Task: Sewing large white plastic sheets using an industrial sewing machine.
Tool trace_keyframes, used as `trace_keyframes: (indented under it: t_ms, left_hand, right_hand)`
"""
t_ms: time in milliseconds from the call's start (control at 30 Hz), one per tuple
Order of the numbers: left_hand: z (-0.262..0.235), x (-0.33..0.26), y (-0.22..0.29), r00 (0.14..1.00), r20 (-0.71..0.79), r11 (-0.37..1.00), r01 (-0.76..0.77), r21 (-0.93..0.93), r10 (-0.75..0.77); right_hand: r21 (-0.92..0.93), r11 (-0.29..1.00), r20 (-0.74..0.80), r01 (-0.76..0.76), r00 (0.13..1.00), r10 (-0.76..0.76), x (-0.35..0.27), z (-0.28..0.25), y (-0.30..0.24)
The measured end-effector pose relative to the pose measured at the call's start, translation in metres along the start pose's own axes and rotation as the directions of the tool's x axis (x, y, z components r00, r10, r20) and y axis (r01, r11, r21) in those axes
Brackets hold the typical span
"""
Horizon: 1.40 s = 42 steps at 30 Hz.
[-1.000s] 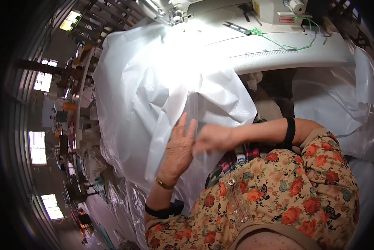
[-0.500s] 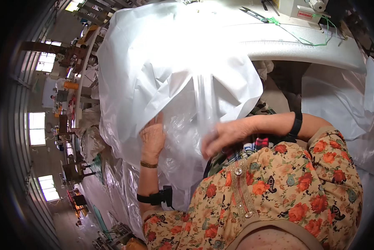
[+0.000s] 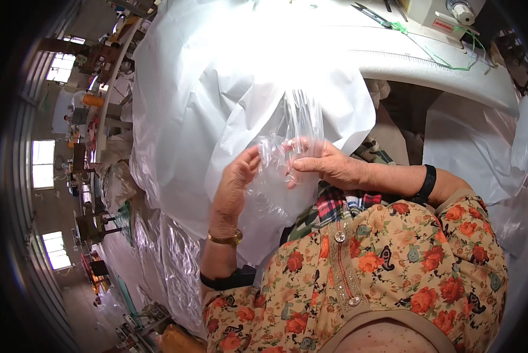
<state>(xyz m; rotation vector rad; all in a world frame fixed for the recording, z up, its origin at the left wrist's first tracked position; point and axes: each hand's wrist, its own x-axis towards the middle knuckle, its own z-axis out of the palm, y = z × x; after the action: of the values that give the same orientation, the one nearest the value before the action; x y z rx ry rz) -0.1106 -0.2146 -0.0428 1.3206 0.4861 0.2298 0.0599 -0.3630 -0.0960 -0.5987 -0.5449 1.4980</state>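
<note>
And there's the clear, crinkled plastic film, bunched between the two hands, running away from them into the folds of a large, white, sack-like sheet of woven plastic! The right hand clasps it, thumb against fingers; the left hand, fingers bent together, meets its edge, but whether it's pinching, I can't tell.

The clear film looks like thin, glossy plastic, crinkled and full of sharp glints, while the white sheet looks like plastic too, finely textured, with a soft sheen. The table is smooth and hard-looking, its surface shiny under the glare. The shirt is matt printed cloth, the watch shiny gold-toned metal, and the snips dark metal.
</note>
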Motion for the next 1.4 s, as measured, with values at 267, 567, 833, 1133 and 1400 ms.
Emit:
trace_keyframes:
  t_ms: [267,567,833,1133,1400]
  left_hand:
    - [0.013,0.006,-0.037,0.987,-0.132,0.85,0.151,0.505,-0.096]
    - [-0.069,0.01,-0.033,0.853,-0.319,0.206,0.253,0.945,0.413]
    - [-0.086,0.032,-0.042,0.913,-0.234,-0.153,0.298,0.942,0.334]
    - [0.002,0.014,0.023,0.915,-0.024,0.009,0.022,1.0,0.404]
    - [0.009,0.018,0.013,0.495,0.359,-0.37,-0.078,0.926,0.791]
  right_hand:
    - [-0.355,0.926,-0.267,-0.131,0.963,0.033,0.001,-0.013,0.007]
    - [-0.332,0.903,-0.07,-0.274,0.961,0.266,-0.006,-0.023,0.01]
    - [-0.467,0.832,0.058,-0.299,0.929,0.366,-0.028,0.004,-0.026]
    - [-0.582,0.812,0.194,0.034,0.976,0.099,-0.036,0.018,-0.038]
    - [-0.547,0.832,0.16,-0.092,0.964,0.212,-0.031,0.034,-0.041]
